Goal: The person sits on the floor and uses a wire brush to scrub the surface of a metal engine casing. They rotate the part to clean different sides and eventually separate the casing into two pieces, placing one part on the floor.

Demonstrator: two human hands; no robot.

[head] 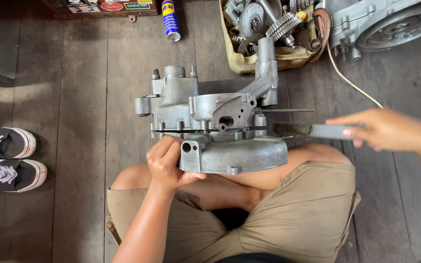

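1. Left hand (165, 164) has its grip clenched on the near left corner of the grey metal engine casing (210, 124), fingers curled over the edge beside a round hole.
2. Right hand (388, 130) is closed in a grip on the handle of a wire brush (313, 130), whose bristle end points left and meets the right side of the casing at the seam between its two halves.
3. That casing rests on the person's crossed legs, in khaki shorts (298, 209), and reaches out over the wooden floor (84, 97); a long arm of it rises toward the top of the view.
4. Beyond the casing a tan bag (242, 61) holds gears and other metal parts, with a second engine part (386, 24) just right of it.
5. A blue and yellow spray can (171, 20) lies on the floor at the top, well apart from the hands.
6. At the left edge a pair of black and white sneakers (6, 158) sits side by side.
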